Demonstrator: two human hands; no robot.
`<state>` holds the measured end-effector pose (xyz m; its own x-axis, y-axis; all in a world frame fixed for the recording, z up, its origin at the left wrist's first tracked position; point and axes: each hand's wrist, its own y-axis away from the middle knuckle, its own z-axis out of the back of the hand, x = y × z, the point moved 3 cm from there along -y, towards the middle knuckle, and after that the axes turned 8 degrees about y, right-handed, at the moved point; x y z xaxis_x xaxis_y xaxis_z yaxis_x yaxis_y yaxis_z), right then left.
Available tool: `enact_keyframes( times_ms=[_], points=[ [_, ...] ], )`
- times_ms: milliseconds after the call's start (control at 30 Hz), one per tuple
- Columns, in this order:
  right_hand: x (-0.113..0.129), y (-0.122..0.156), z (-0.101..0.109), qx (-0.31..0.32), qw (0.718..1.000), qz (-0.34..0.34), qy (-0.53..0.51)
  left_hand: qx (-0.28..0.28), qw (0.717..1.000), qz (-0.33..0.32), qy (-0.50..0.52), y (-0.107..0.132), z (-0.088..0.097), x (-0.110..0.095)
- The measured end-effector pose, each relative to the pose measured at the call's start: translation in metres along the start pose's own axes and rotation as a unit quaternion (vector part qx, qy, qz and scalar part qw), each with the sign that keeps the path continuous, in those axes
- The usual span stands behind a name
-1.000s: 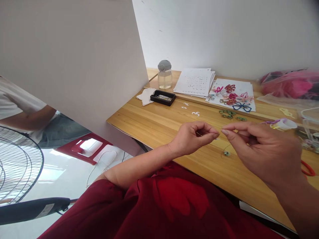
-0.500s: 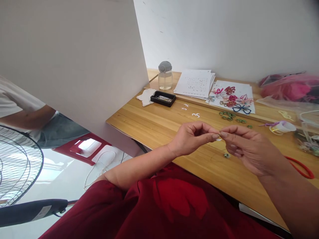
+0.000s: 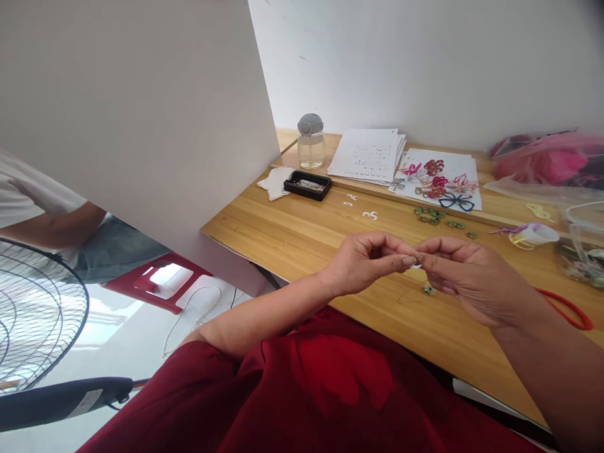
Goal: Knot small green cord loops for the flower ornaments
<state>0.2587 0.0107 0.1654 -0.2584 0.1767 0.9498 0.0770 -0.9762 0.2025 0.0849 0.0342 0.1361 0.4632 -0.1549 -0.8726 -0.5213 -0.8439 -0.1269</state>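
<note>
Our left hand [image 3: 372, 263] and right hand [image 3: 465, 267] pinching one white piece [image 3: 416, 266] above the counter [image 3: 292, 233].
We are seeing the white piece lying between the fingertips, to the right of the left hand and to the left of the right hand, neither being nearer since both are touching it; its long axis is showing too small for us to read. Each hand is holding thumb and forefinger almost together on it, the other fingers curling inward. A greenish bit [image 3: 428, 289] is lying just below the right hand's fingers. Behind, a black tray [image 3: 306, 194] is holding small parts, and a bottle [image 3: 311, 151] pale liquid. Rightward, a cup [image 3: 542, 235] is resting, contents unclear, near a clear box [image 3: 582, 226] holding tiny pieces; a sheer bag [image 3: 523, 182] is enclosing something pink.
</note>
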Motion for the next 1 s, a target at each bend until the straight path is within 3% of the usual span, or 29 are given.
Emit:
enact_keyframes(
  times_ms=[167,367,533,700,900,967,1000],
  points=[
    [-0.002,0.003,0.001,-0.017,0.999,0.039,0.033,-0.009,1.000,0.012,0.003,0.004,-0.004,-0.002],
    [-0.004,0.016,-0.007,-0.052,0.995,0.074,0.028,-0.078,0.997,0.007,-0.008,0.008,-0.004,-0.005],
    [0.005,0.031,-0.010,-0.132,0.974,0.121,0.138,-0.111,0.994,0.002,-0.015,0.013,-0.004,-0.008],
    [0.006,0.046,-0.018,-0.241,0.911,0.205,0.264,-0.131,0.991,0.006,-0.032,0.015,-0.007,-0.008],
    [0.002,0.056,-0.029,-0.276,0.763,0.388,0.437,-0.135,0.988,-0.014,-0.069,0.014,-0.004,-0.002],
    [0.003,0.057,-0.030,-0.267,0.742,0.410,0.458,-0.128,0.984,-0.037,-0.115,0.015,-0.003,-0.002],
    [0.005,0.058,-0.030,-0.261,0.747,0.407,0.456,-0.120,0.981,-0.048,-0.142,0.015,-0.003,-0.003]
  ],
)
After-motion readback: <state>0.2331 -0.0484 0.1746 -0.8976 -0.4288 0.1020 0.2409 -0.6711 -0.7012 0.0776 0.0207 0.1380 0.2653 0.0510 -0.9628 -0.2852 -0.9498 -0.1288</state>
